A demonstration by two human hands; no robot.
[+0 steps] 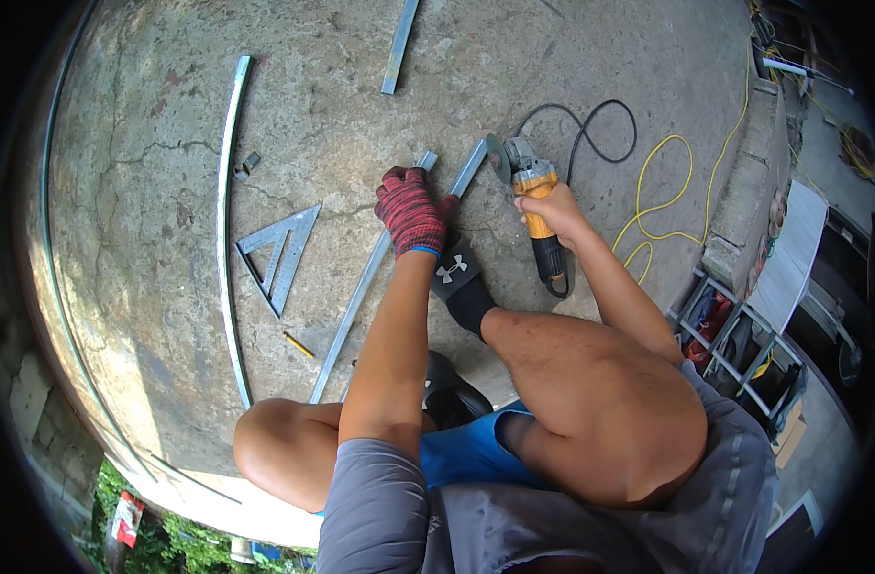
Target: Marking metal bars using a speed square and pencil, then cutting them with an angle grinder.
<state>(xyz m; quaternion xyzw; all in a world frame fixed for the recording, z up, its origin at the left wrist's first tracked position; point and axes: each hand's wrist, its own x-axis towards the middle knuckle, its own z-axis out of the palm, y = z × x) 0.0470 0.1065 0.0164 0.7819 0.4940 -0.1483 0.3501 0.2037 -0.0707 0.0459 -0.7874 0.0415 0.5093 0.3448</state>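
My left hand, in a red and black knit glove, is closed over a long galvanized metal bar lying on the concrete. My right hand is bare and wraps round the yellow body of an angle grinder with a black rear end. The grinder's disc is beside the end of a second metal bar; whether they touch I cannot tell. Between my hands, my foot in a black sandal covers part of that second bar.
To the left lie a triangular square, a pencil, a small metal offcut and a long metal strip. Another bar lies ahead. A black cord and yellow cable loop rightward, near a ladder.
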